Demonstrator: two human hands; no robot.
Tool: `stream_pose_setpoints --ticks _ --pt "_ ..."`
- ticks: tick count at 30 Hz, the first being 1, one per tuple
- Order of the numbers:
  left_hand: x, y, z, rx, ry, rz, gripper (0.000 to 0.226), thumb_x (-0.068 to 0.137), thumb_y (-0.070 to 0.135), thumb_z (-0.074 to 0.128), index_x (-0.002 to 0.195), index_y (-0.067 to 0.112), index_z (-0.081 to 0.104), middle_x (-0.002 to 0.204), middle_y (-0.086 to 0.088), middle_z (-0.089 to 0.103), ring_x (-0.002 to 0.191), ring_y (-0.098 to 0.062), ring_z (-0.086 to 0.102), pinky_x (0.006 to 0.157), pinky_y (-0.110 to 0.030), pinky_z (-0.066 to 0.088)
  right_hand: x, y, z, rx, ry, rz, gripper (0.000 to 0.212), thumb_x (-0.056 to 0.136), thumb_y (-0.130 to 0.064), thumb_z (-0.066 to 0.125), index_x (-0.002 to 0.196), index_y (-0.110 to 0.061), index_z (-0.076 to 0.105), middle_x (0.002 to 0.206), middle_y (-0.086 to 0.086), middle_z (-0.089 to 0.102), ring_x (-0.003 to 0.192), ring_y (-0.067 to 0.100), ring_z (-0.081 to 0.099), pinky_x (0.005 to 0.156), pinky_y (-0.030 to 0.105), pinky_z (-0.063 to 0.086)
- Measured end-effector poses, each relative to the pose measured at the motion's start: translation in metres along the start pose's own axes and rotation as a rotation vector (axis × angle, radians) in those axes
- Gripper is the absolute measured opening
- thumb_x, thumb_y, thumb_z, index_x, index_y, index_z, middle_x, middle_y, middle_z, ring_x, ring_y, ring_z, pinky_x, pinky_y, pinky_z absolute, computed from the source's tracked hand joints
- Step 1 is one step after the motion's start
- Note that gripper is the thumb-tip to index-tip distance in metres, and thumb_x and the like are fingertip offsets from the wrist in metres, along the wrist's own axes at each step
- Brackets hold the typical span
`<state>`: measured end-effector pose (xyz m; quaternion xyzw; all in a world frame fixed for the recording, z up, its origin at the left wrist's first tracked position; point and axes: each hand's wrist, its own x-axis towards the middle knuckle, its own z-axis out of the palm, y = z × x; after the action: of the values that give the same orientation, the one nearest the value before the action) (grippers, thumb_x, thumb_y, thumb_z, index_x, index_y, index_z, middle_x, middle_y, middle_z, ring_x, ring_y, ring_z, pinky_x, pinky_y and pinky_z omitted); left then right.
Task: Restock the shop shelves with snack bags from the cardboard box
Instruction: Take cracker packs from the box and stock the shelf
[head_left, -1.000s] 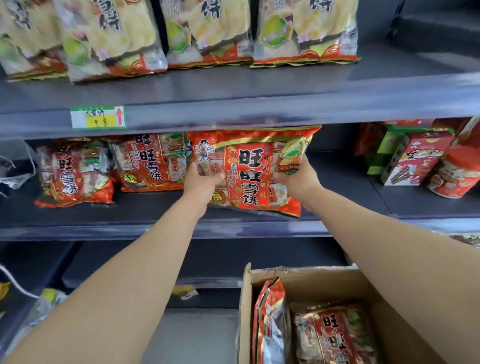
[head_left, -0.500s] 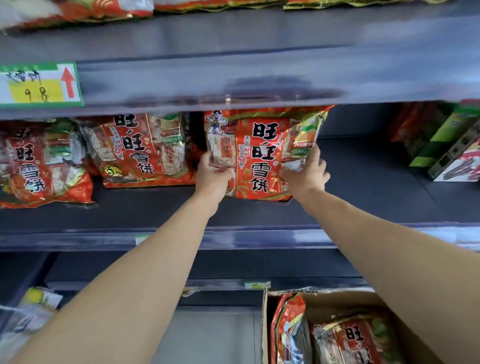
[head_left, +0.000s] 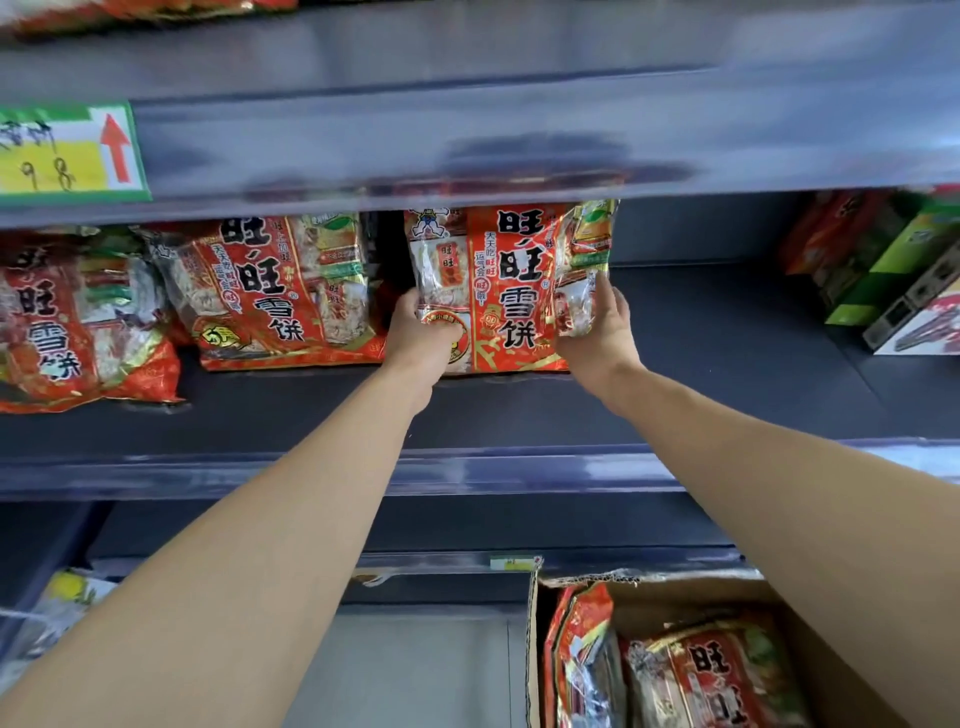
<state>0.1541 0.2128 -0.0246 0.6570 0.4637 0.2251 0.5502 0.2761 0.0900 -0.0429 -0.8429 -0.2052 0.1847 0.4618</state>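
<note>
The snack bag (head_left: 511, 291) has gone deeper onto the middle shelf (head_left: 519, 410) than a moment ago and now stands upright at the centre of the frame. The person's left hand (head_left: 423, 338) grips its lower left corner, and the right hand (head_left: 597, 338) clasps its right edge. A matching bag (head_left: 275, 291) stands just left. The cardboard box (head_left: 675, 587), at lower right, holds more bags.

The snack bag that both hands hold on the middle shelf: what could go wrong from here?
1. The snack bag stands nearly upright between the left hand and the right hand; once released, it may tip forward off the shelf.
2. Its top reaches behind the upper shelf edge, so it may catch there.
3. A push to the left could crowd the neighbouring bag.
</note>
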Motion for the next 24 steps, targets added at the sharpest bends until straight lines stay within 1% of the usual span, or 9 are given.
stream_pose_setpoints --ticks 2,4,7,9,11,16,20,23,24 --pt "-0.005 -0.001 0.0 0.027 0.039 0.02 0.062 0.09 0.001 0.055 0.146 0.018 0.033 0.143 0.003 0.042 0.121 -0.015 0.048 0.085 -0.019 0.041 -0.009 0.001 -0.003 -0.019 -0.006 -0.018 0.08 0.087 -0.012 0.06 0.151 -0.028 0.015 0.155 -0.005 0.017 0.135 0.022 0.037 0.1 0.041 0.047" --pt "-0.016 -0.002 0.001 0.06 0.095 0.043 0.06 0.09 0.0 0.052 0.145 0.016 0.032 0.147 -0.001 0.037 0.128 -0.018 0.043 0.081 -0.012 0.036 -0.018 0.004 -0.008 -0.021 -0.026 -0.037 0.072 0.086 -0.015 0.059 0.148 -0.027 0.026 0.15 -0.003 0.033 0.129 0.024 0.045 0.099 0.044 0.047" --pt "-0.04 -0.002 0.007 0.074 0.141 0.117 0.052 0.092 0.0 0.05 0.14 0.014 0.038 0.143 -0.004 0.04 0.129 -0.018 0.042 0.086 -0.016 0.035 -0.037 0.01 -0.021 -0.018 -0.055 -0.043 0.061 0.09 -0.01 0.054 0.145 -0.024 0.033 0.142 0.0 0.045 0.108 0.02 0.055 0.078 0.027 0.052" --pt "-0.064 0.0 0.015 0.078 0.108 0.158 0.046 0.092 -0.001 0.05 0.136 0.012 0.044 0.136 -0.002 0.046 0.126 -0.018 0.046 0.095 -0.022 0.039 -0.056 0.016 -0.034 -0.051 -0.053 -0.075 0.05 0.094 -0.011 0.05 0.142 -0.02 0.039 0.137 0.002 0.05 0.102 0.021 0.056 0.07 0.024 0.048" --pt "-0.092 -0.001 0.027 0.072 0.045 0.166 0.042 0.093 -0.003 0.047 0.132 0.01 0.048 0.131 -0.002 0.051 0.122 -0.017 0.049 0.1 -0.022 0.039 -0.08 0.021 -0.05 -0.083 -0.048 -0.102 0.043 0.096 -0.012 0.049 0.138 -0.019 0.043 0.134 0.002 0.052 0.106 0.02 0.055 0.075 0.022 0.043" --pt "-0.17 -0.016 0.064 0.094 -0.09 0.175 0.038 0.091 -0.006 0.046 0.126 0.009 0.054 0.123 -0.006 0.056 0.105 -0.012 0.053 0.086 -0.016 0.038 -0.144 0.051 -0.093 -0.159 -0.1 -0.1 0.043 0.097 -0.013 0.049 0.139 -0.017 0.044 0.142 -0.002 0.047 0.124 0.018 0.049 0.085 0.015 0.033" --pt "-0.23 -0.045 0.09 0.156 -0.2 0.132 0.035 0.09 -0.004 0.049 0.119 0.014 0.058 0.118 -0.004 0.058 0.104 -0.013 0.055 0.091 -0.021 0.042 -0.189 0.086 -0.127 -0.201 -0.122 -0.081 0.038 0.096 -0.013 0.051 0.134 -0.013 0.049 0.135 0.002 0.054 0.122 0.019 0.052 0.096 0.023 0.039" --pt "-0.265 -0.071 0.103 0.25 -0.237 0.072 0.029 0.091 0.002 0.052 0.117 0.015 0.059 0.11 0.003 0.059 0.105 -0.01 0.053 0.085 -0.008 0.034 -0.22 0.117 -0.141 -0.198 -0.172 -0.048 0.036 0.096 -0.014 0.053 0.132 -0.013 0.052 0.131 0.002 0.057 0.12 0.019 0.053 0.096 0.024 0.04" --pt "-0.273 -0.081 0.106 0.263 -0.228 0.044 0.027 0.091 0.003 0.054 0.113 0.016 0.06 0.107 0.004 0.059 0.104 -0.011 0.054 0.088 -0.009 0.035 -0.229 0.127 -0.143 -0.208 -0.203 -0.038 0.035 0.095 -0.015 0.053 0.131 -0.013 0.053 0.129 0.002 0.058 0.119 0.019 0.054 0.095 0.024 0.041"
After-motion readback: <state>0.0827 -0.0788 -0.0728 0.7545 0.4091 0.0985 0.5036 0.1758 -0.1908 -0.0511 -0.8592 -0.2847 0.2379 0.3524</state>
